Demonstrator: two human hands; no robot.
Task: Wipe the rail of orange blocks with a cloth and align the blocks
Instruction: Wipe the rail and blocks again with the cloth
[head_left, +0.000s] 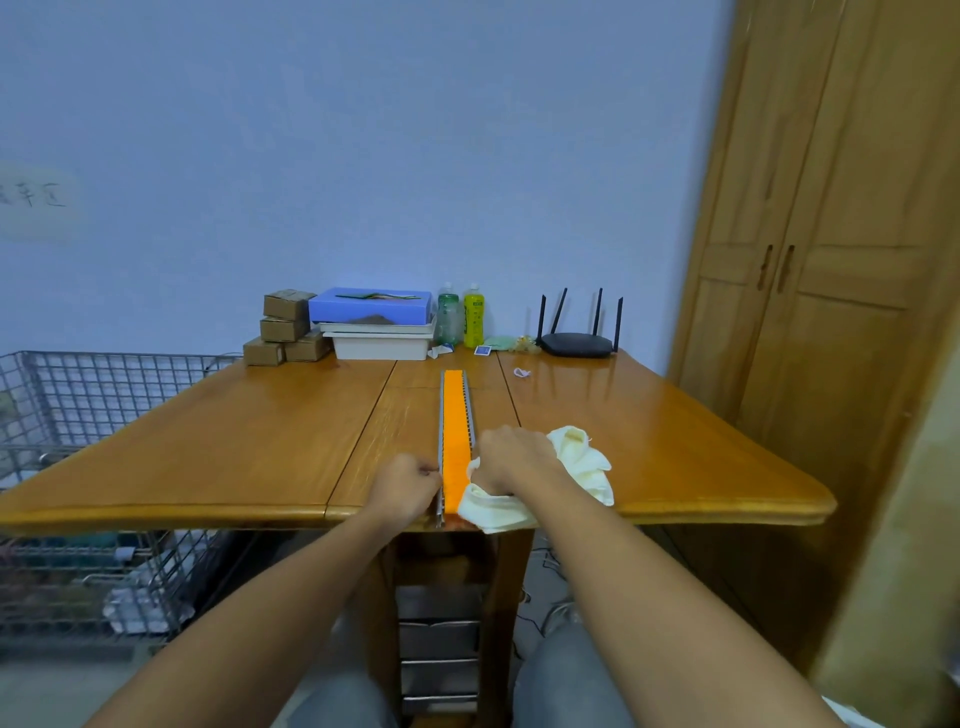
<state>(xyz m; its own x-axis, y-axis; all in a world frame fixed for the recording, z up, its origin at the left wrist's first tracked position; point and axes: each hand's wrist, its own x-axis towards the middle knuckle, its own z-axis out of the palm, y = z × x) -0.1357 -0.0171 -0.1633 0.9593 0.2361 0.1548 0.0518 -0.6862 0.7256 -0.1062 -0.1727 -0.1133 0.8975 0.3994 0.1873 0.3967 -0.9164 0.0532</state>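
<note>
Both hands worked at the near end of the rail, one on each side of it.

The rail (456, 441) lay down the middle of the wooden surface (649, 431), running from its near edge toward the wall, with the orange blocks (454, 415) packed in one unbroken strip between grey side walls. The left hand (408, 491) was curled, fingertips pinched against the rail's left wall near the near end. The right hand (511, 460) was closed over a pale yellow cloth (540, 480), pressing it to the rail's right side; the loose cloth bunched out to the right of the rail and hung over the surface's edge. Beyond the rail's far end stood a router (576, 343), two bottles (461, 318) and stacked boxes (288, 327).
</note>
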